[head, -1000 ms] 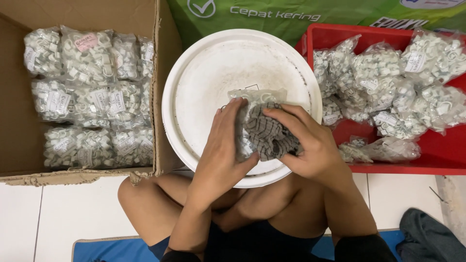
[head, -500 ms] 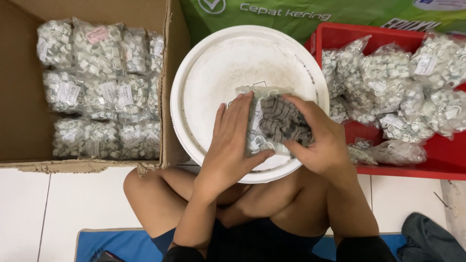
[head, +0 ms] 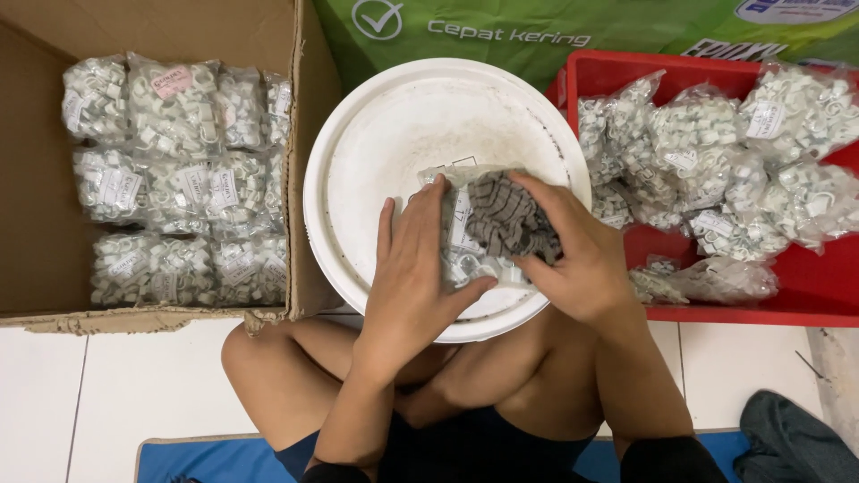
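I saw my left hand [head: 420,277] lying flat, fingers stretched out, pressed on the near side of a clear plastic bag [head: 461,241] of small white clips. It pinned the bag rather than gripped it, with the thumb hooked along the bag's lower edge. My right hand [head: 577,259] was curled over a grey striped cloth [head: 506,219], fingers bent and closed on it, holding the cloth down on top of the bag. The bag rested on the white round lid [head: 403,116] of a bucket directly in front of me, toward the lid's near right part.

To my left stood an open cardboard box [head: 304,134], its wall just beside the lid, packed with rows of the same filled bags [head: 170,179]. To my right a red tray [head: 805,295] held a loose heap of more clip bags [head: 716,143], touching one another. Behind the lid lay a green printed sack [head: 626,31]. My crossed bare legs [head: 295,376] sat on the white tiled floor [head: 134,394], with a blue mat [head: 206,461] under me and a dark grey garment [head: 787,443] at the far right.
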